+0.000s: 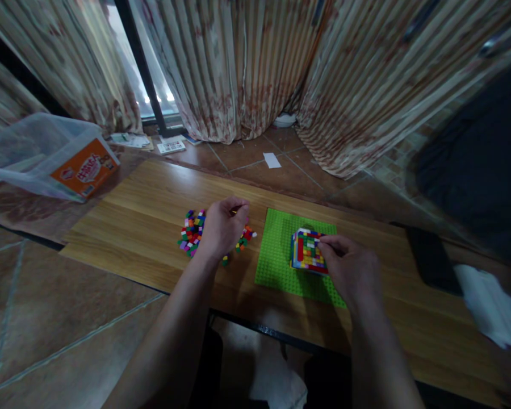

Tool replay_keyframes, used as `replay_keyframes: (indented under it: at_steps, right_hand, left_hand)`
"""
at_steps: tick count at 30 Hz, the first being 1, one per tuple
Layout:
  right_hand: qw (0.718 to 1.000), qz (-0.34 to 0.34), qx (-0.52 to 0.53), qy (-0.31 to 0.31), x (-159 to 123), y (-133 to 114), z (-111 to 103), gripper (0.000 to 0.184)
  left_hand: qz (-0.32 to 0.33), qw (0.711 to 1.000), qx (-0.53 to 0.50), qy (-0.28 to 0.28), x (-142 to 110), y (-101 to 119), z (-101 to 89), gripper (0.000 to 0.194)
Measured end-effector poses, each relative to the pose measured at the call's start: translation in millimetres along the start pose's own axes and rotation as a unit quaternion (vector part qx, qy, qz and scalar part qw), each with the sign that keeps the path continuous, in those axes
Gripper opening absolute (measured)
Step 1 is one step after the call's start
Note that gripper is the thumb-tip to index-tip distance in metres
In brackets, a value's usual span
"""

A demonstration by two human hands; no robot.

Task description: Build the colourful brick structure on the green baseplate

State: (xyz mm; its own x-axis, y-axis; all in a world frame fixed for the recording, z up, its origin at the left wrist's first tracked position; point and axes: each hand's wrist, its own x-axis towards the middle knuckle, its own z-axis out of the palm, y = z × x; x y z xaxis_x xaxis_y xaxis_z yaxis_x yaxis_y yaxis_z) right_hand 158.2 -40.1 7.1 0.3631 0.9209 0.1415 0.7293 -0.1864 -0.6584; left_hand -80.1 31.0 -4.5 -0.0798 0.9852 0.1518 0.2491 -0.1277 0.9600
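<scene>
A green studded baseplate (276,267) lies on the wooden table, bearing a block-shaped build of multicoloured toy bricks (309,253). My right hand (357,270) is at the build's right side, thumb and forefinger pinched together at its top edge. Whether a small brick sits between those fingertips is hidden. To the left of the baseplate, my left hand (223,227) hovers over a loose pile of small coloured bricks (191,233), covering part of it. Its fingers are closed in a pinch, and a tiny yellowish spot shows there, too small to name.
A clear plastic bin (38,153) with an orange label stands at the far left. On the table's right are a dark flat object (432,258) and a white packet (494,304). Curtains (255,68) hang beyond the table; a white paper (271,160) lies on the tiled floor.
</scene>
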Motion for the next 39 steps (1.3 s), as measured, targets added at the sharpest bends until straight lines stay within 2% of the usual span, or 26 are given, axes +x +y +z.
replay_keyframes:
  at_steps: [11, 17, 20, 25, 28, 32, 34, 36, 39]
  right_hand:
    - [0.995, 0.052, 0.084, 0.002, 3.0, 12.5, 8.4, 0.025]
    - [0.992, 0.057, 0.114, -0.011, 7.1, 25.3, 13.5, 0.025]
    - [0.992, 0.055, 0.111, -0.014, 8.7, 27.9, 13.9, 0.025]
    - [0.996, 0.037, 0.078, -0.003, 7.4, 22.5, 11.6, 0.025]
    - [0.997, 0.024, 0.078, 0.004, 4.7, 18.4, 10.1, 0.027]
    - [0.994, 0.024, 0.106, -0.021, 3.4, 17.8, 5.6, 0.032]
    - [0.992, 0.029, 0.118, -0.023, 3.8, 17.7, 0.3, 0.033]
    - [0.993, 0.034, 0.116, 0.0, 4.3, 16.0, -6.5, 0.031]
    - [0.99, 0.025, 0.131, 0.038, 3.4, 10.7, -14.8, 0.026]
  left_hand:
    - [0.009, 1.0, 0.022, -0.011, -0.7, 0.7, -1.4, 0.018]
    - [0.015, 0.992, 0.119, -0.038, -2.6, 1.8, -0.1, 0.021]
    - [0.024, 0.97, 0.229, -0.08, -6.8, 4.8, 0.4, 0.023]
    - [0.08, 0.909, 0.377, -0.159, -14.9, 10.2, 2.9, 0.026]
    - [0.078, 0.88, 0.441, -0.159, -18.6, 13.1, 9.1, 0.025]
    - [0.073, 0.86, 0.482, -0.149, -20.6, 14.1, 17.8, 0.027]
    - [0.076, 0.86, 0.482, -0.15, -19.8, 13.6, 19.5, 0.028]
    - [0.085, 0.871, 0.462, -0.141, -18.2, 13.1, 19.6, 0.028]
    - [0.091, 0.922, 0.354, -0.129, -16.0, 14.0, 20.6, 0.025]
